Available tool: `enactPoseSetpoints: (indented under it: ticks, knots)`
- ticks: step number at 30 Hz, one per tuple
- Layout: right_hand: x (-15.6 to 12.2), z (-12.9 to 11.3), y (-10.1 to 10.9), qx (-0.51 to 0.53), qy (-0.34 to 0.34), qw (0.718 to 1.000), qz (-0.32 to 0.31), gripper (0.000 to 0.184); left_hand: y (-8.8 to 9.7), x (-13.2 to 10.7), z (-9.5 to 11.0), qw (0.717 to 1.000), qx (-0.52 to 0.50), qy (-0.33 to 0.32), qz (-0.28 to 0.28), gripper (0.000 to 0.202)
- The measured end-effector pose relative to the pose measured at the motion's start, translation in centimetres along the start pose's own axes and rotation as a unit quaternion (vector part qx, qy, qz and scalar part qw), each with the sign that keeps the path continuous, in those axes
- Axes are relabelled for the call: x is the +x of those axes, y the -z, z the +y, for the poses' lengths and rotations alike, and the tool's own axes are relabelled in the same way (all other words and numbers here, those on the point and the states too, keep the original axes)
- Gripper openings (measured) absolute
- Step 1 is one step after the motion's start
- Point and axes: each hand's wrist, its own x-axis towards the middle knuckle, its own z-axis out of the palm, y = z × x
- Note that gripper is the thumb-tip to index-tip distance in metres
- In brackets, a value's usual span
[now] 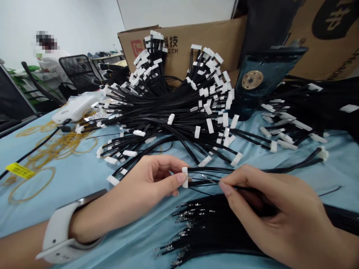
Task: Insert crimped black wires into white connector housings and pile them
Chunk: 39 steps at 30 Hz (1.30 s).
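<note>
My left hand [146, 186], with a white watch on its wrist, pinches a small white plastic connector [184, 177] between thumb and fingers. Several thin black wires run from that connector to the right. My right hand [280, 209] is closed in a pinch on one thin black wire [213, 182], its metal tip a short way from the connector. Under my right hand lies a bundle of loose black wires with bare metal terminals [193, 224] on the blue cloth.
A big heap of finished black harnesses with white connectors [179, 101] fills the middle of the table. More harnesses [291, 123] lie at the right. Yellow rubber bands [47, 149] lie at the left. Cardboard boxes [196, 41] stand behind. A person sits far left.
</note>
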Motion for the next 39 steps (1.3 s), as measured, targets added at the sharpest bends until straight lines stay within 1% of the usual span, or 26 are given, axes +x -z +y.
enactPoseSetpoints:
  ticks: [4, 10, 16, 26, 32, 35, 39]
  knots:
    - [0.08, 0.02, -0.16, 0.006, -0.012, 1.0, 0.005, 0.021, 0.05, -0.13, 0.07, 1.0, 0.002, -0.005, -0.008, 0.006]
    - [0.06, 0.09, 0.09, 0.02, -0.017, 1.0, -0.004, 0.022, 0.05, -0.4, 0.11, 1.0, 0.006, 0.0, -0.013, 0.006]
    - [0.36, 0.02, 0.14, 0.04, -0.033, 0.999, -0.004, 0.022, 0.03, -0.23, 0.0, 1.0, 0.018, -0.013, -0.014, 0.008]
    - [0.08, 0.32, -0.21, 0.02, -0.028, 0.999, 0.0, 0.021, 0.09, -0.21, 0.04, 1.0, 0.027, -0.003, -0.012, 0.01]
    - [0.18, 0.23, -0.15, 0.023, -0.018, 1.0, 0.004, 0.021, 0.05, -0.22, 0.13, 0.999, 0.032, -0.012, -0.02, 0.008]
    - [0.23, 0.36, -0.25, 0.039, -0.021, 0.999, -0.009, 0.02, -0.11, -0.37, 0.17, 0.999, 0.038, -0.018, -0.027, 0.008]
    - [0.14, 0.72, -0.51, 0.052, -0.021, 0.996, -0.069, 0.019, -0.33, -0.71, 0.08, 0.996, 0.077, -0.022, -0.042, 0.014]
